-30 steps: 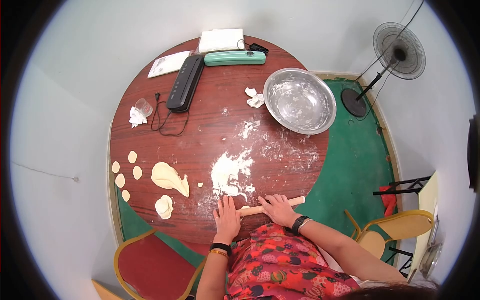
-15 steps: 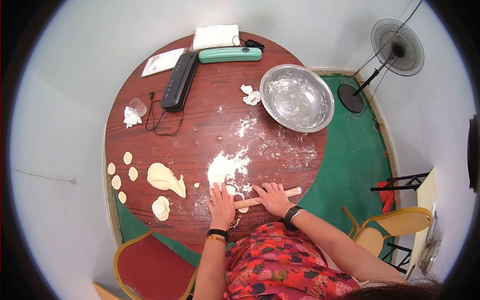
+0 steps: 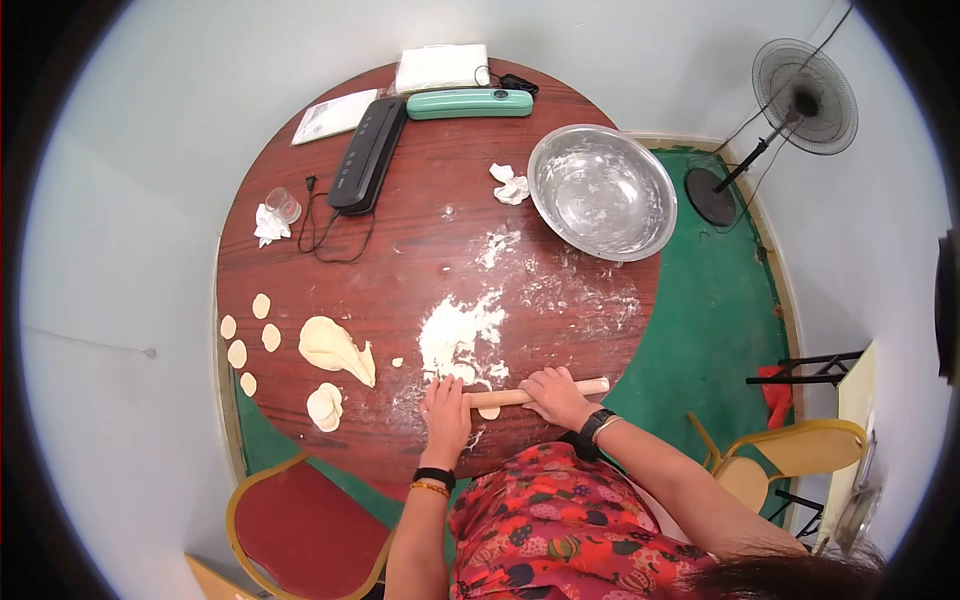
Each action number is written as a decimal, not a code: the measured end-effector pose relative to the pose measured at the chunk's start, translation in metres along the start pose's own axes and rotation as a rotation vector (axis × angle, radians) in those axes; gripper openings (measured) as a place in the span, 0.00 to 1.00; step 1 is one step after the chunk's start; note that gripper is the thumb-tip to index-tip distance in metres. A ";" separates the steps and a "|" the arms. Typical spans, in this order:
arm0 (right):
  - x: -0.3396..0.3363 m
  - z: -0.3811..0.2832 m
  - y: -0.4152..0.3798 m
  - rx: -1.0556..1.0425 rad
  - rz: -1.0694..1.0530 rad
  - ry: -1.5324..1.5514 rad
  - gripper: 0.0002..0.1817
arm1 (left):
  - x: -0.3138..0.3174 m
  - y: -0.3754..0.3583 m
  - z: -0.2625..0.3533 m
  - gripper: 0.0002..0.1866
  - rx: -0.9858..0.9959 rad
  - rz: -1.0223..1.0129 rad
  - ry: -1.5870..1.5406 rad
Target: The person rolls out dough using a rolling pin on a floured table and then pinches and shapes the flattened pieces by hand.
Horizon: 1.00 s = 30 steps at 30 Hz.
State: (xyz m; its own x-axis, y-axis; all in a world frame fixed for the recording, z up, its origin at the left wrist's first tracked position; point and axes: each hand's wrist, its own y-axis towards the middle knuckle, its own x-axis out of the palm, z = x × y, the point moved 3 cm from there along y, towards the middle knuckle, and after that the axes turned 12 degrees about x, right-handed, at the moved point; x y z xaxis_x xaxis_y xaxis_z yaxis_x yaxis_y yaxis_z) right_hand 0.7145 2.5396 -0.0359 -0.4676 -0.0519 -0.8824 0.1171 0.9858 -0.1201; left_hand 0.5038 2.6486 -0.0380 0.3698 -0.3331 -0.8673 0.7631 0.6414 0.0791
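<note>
Left hand (image 3: 445, 408) and right hand (image 3: 553, 393) flat, palms pressed on rolling pin (image 3: 535, 393), spreading pressure over dough piece (image 3: 489, 411) beneath; flour pile (image 3: 455, 338) at 12 o'clock for dusting

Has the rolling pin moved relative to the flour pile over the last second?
Yes. The rolling pin rolled up toward the flour pile, then slightly back; it now lies closer to the pile's near edge than a second ago.

A steel bowl (image 3: 602, 193) sits well beyond the right hand (image 3: 553, 396), crumpled tissue (image 3: 511, 184) beside it. Far ahead lie a black sealer (image 3: 367, 155) and a green one (image 3: 470, 103). Left of the left hand (image 3: 445, 413) rest a dough lump (image 3: 335, 348) and small discs (image 3: 248, 340).
</note>
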 end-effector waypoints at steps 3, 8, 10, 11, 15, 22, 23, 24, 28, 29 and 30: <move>-0.012 -0.001 -0.010 0.026 0.096 0.103 0.20 | -0.012 -0.008 0.012 0.22 0.034 0.186 -0.087; -0.022 0.014 -0.028 0.262 0.141 0.157 0.19 | 0.013 -0.017 0.022 0.20 -0.163 0.323 -0.290; -0.022 0.023 -0.033 0.313 0.178 0.198 0.19 | 0.028 -0.013 0.023 0.20 -0.137 0.233 -0.270; -0.019 0.028 -0.035 0.364 0.127 0.197 0.22 | 0.036 -0.013 0.024 0.17 -0.154 0.197 -0.281; -0.017 0.035 -0.044 0.360 0.187 0.192 0.22 | 0.042 -0.007 0.032 0.16 -0.158 0.162 -0.228; -0.009 0.035 -0.050 0.368 0.193 0.210 0.21 | 0.050 -0.009 0.023 0.15 -0.324 0.150 -0.451; -0.007 0.035 -0.051 0.376 0.184 0.208 0.21 | 0.049 -0.009 0.023 0.14 -0.367 0.148 -0.465; -0.008 0.035 -0.052 0.382 0.176 0.205 0.21 | 0.048 -0.009 0.023 0.12 -0.337 0.137 -0.455; -0.008 0.036 -0.053 0.377 0.191 0.219 0.21 | 0.023 -0.003 0.015 0.05 -0.239 0.305 -0.339; -0.008 0.037 -0.055 0.371 0.207 0.227 0.21 | 0.013 0.002 0.012 0.04 -0.219 0.398 -0.292; -0.009 0.038 -0.055 0.376 0.204 0.227 0.21 | 0.008 0.007 0.005 0.04 -0.225 0.429 -0.262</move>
State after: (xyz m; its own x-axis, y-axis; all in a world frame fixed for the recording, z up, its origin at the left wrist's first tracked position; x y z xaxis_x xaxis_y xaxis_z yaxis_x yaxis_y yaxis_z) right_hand 0.7456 2.4792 -0.0390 -0.5763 0.2141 -0.7887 0.5153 0.8443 -0.1473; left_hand 0.5147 2.6470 -0.0414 0.7641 -0.1520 -0.6269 0.3938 0.8797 0.2666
